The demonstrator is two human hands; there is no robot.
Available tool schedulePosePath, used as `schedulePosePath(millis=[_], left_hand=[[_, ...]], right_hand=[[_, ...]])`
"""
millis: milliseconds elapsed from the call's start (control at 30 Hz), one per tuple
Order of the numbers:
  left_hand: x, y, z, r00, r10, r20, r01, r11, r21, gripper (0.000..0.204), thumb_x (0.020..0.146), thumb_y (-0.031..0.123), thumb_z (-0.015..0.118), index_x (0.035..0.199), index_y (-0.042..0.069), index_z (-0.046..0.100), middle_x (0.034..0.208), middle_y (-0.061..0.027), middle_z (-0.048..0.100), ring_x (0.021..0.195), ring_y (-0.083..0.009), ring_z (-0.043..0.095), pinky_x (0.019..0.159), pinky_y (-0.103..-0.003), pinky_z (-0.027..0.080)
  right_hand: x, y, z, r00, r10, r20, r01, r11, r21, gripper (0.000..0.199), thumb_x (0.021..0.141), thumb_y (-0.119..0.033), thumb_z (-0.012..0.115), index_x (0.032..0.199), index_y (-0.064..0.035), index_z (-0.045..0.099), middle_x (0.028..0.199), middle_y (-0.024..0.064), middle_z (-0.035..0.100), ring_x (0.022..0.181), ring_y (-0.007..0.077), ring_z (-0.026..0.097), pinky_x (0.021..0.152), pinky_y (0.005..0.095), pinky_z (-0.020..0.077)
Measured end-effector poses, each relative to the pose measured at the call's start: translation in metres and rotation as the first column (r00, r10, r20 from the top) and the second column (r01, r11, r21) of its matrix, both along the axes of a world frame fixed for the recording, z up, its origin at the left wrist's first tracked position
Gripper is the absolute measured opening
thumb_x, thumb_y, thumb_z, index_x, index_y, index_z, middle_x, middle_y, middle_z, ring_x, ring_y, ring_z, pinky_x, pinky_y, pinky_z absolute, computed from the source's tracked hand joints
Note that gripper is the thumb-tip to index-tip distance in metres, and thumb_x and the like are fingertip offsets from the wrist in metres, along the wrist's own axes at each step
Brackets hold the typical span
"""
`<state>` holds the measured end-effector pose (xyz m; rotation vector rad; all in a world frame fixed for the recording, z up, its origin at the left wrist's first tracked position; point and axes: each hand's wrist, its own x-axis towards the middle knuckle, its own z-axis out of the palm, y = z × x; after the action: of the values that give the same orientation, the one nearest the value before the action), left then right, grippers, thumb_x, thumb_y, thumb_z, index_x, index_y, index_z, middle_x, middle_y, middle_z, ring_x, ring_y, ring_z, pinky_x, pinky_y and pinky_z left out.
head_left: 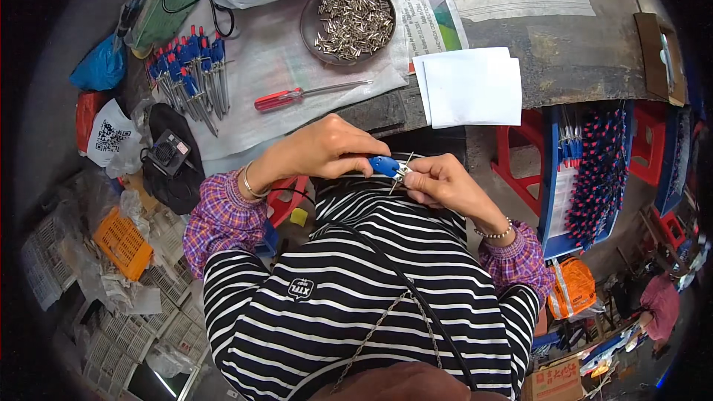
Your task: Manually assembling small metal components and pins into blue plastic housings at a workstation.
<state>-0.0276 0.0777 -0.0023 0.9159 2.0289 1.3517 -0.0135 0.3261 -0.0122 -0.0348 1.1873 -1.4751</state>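
- Left hand curls over a small blue plastic-handled tool, fingers closed around its handle, held just above the striped shirt and near the table's edge
- Right hand pinches the thin metal prongs at the tool's tip between thumb and fingertips; both hands meet at the tool
- Beyond them on the paper-covered table lies a red-handled screwdriver; further off stands a round dark dish of small silver metal pins
- To the left, a pile of blue-and-red handled tools with metal shafts; to the right, white paper sheets
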Motion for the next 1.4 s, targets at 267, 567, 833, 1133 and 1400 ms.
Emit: schedulePosePath(millis=[267, 567, 833, 1133, 1400], left_hand=[[-0.005, 0.002, 0.006, 0.999, 0.034, -0.020, -0.034, 0.999, 0.011, 0.032, 0.073, 0.013, 0.072, 0.102, -0.001, 0.064, 0.072, -0.0103, 0.064, 0.059, -0.0243, 0.061, 0.053, -0.033, 0.046], [-0.039, 0.001, 0.023, 0.776, 0.533, -0.337, -0.595, 0.796, -0.112, 0.033, 0.069, 0.000, 0.069, 0.102, 0.003, 0.065, 0.091, -0.0110, 0.066, 0.079, -0.0249, 0.062, 0.072, -0.033, 0.049], [-0.081, 0.011, -0.006, 0.592, 0.434, -0.680, -0.669, 0.735, -0.113, 0.021, 0.072, 0.009, 0.065, 0.092, 0.004, 0.065, 0.084, -0.0116, 0.060, 0.082, -0.0297, 0.056, 0.075, -0.037, 0.045], [-0.082, -0.004, -0.008, 0.623, 0.518, -0.587, -0.681, 0.728, -0.081, 0.008, 0.073, 0.006, 0.065, 0.080, 0.002, 0.065, 0.078, -0.0100, 0.063, 0.073, -0.0253, 0.060, 0.067, -0.032, 0.046], [-0.074, -0.009, 0.004, 0.616, 0.692, -0.376, -0.758, 0.650, -0.046, 0.015, 0.076, -0.002, 0.063, 0.090, 0.001, 0.068, 0.082, -0.0072, 0.069, 0.072, -0.0122, 0.065, 0.068, -0.023, 0.049]], right_hand=[[0.000, 0.000, -0.002, 0.997, -0.003, -0.081, 0.004, 1.000, 0.019, 0.025, 0.094, -0.017, 0.052, 0.075, -0.0014, 0.056, 0.058, -0.0041, 0.049, 0.046, 0.0012, 0.037, 0.041, 0.0176, 0.0271], [0.007, -0.002, -0.012, 0.940, -0.298, -0.169, 0.312, 0.948, 0.060, 0.016, 0.091, -0.011, 0.054, 0.085, 0.0022, 0.060, 0.066, 0.0016, 0.060, 0.050, 0.0020, 0.048, 0.044, 0.0177, 0.0382], [0.006, -0.006, -0.008, 0.931, -0.349, -0.106, 0.355, 0.934, 0.035, 0.017, 0.094, -0.011, 0.050, 0.089, 0.0037, 0.057, 0.076, 0.0067, 0.063, 0.056, 0.0053, 0.052, 0.051, 0.0195, 0.0447], [0.005, -0.009, -0.011, 0.917, -0.393, -0.074, 0.393, 0.920, -0.016, 0.016, 0.093, -0.008, 0.049, 0.094, 0.0060, 0.056, 0.080, 0.0098, 0.063, 0.060, 0.0084, 0.056, 0.055, 0.0227, 0.0492], [0.005, -0.010, -0.011, 0.913, -0.403, -0.058, 0.403, 0.915, -0.010, 0.016, 0.093, -0.008, 0.049, 0.097, 0.0065, 0.056, 0.080, 0.0099, 0.063, 0.061, 0.0091, 0.056, 0.056, 0.0231, 0.0495]])
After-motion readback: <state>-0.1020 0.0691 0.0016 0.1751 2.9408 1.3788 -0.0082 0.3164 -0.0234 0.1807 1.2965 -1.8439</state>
